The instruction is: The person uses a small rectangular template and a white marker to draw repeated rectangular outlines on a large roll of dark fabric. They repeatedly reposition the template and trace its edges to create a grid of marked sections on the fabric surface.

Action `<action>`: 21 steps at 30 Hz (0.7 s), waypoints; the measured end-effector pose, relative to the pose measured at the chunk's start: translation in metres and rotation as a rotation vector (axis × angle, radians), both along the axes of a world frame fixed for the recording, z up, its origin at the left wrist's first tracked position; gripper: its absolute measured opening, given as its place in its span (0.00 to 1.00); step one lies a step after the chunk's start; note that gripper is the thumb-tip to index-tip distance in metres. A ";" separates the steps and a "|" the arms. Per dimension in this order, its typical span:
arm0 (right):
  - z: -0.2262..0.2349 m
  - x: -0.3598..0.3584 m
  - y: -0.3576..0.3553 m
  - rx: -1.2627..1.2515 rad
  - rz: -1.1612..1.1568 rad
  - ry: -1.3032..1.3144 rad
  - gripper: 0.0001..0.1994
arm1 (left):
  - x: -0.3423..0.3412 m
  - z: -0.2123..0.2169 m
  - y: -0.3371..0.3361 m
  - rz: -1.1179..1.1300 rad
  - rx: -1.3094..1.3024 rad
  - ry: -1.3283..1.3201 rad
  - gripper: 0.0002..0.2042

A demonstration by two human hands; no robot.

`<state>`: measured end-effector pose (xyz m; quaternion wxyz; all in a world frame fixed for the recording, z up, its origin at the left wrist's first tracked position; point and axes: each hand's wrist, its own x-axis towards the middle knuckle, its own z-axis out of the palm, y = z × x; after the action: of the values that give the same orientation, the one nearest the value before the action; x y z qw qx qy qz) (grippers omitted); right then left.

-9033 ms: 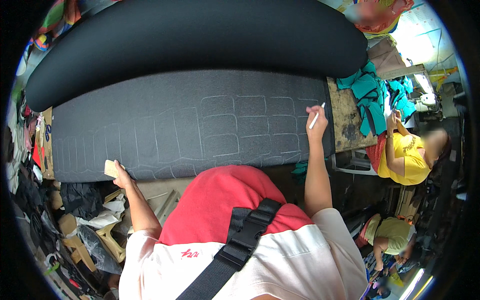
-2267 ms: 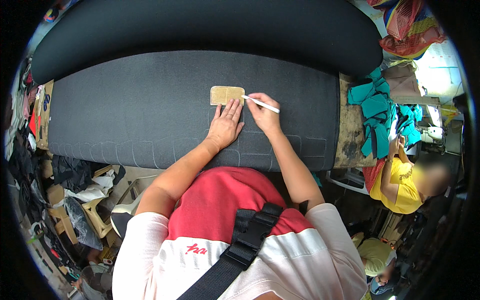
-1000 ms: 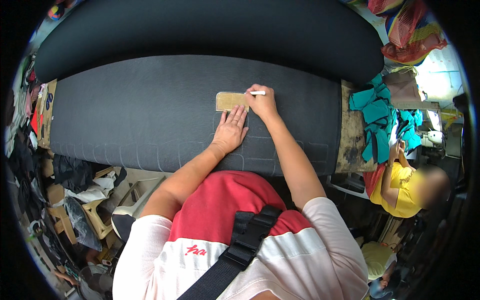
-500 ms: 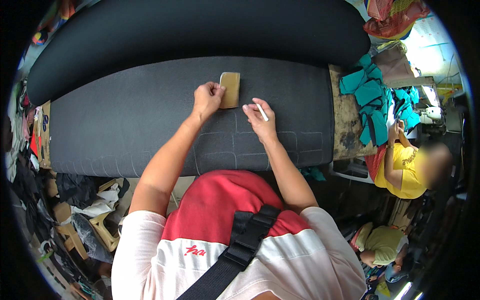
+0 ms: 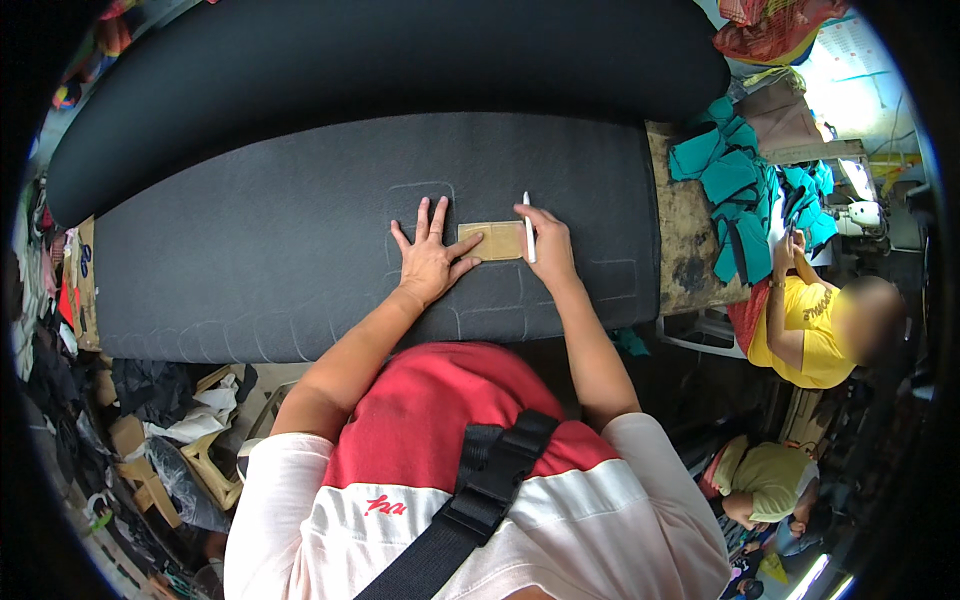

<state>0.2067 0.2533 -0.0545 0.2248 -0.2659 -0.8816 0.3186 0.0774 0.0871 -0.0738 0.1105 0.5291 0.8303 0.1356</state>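
Note:
A tan rectangular template [image 5: 490, 241] lies flat on dark grey fabric [image 5: 280, 230], its long side running left to right. My left hand [image 5: 428, 264] rests on the cloth with its fingers spread, the thumb and index finger on the template's left end. At the opposite end, my right hand [image 5: 549, 245] grips a slim white marking pen [image 5: 529, 226], held nearly upright in the picture. Thin pale outlines of rounded rectangles mark the fabric around both hands and along its near edge. Whether the pen's tip touches the cloth I cannot tell.
A thick black fabric roll [image 5: 390, 60] spans the table's far side. Teal cut pieces [image 5: 730, 175] are heaped at the right, beside a person in yellow [image 5: 810, 330] and a sewing machine [image 5: 862, 214]. Scraps and cardboard [image 5: 190, 440] crowd the floor at the left.
The template has turned from lengthwise to crosswise and moved nearer me. My left hand has gone from pinching its edge to lying spread. My right hand has brought the pen to its right end.

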 end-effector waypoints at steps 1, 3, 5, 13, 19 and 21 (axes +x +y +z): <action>0.002 -0.004 -0.002 -0.029 0.008 0.065 0.11 | 0.001 -0.001 0.000 0.006 0.016 -0.004 0.21; 0.008 -0.015 -0.005 -0.105 0.002 0.193 0.09 | 0.001 -0.002 0.000 0.021 0.041 0.002 0.20; 0.010 -0.028 -0.013 -0.241 0.060 0.120 0.08 | 0.000 -0.002 -0.001 0.013 0.014 -0.021 0.20; -0.003 -0.014 -0.005 -0.190 -0.006 0.043 0.08 | -0.001 0.000 0.000 -0.003 0.017 -0.052 0.20; -0.005 0.011 -0.003 -0.238 -0.195 0.117 0.06 | -0.001 -0.002 0.001 0.011 0.019 -0.061 0.20; -0.002 0.016 -0.022 0.088 -0.128 0.075 0.05 | 0.000 -0.001 0.001 0.013 0.024 -0.058 0.20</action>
<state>0.2223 0.2310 -0.0568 0.2891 -0.2996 -0.8669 0.2742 0.0778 0.0883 -0.0747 0.1272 0.5210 0.8285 0.1613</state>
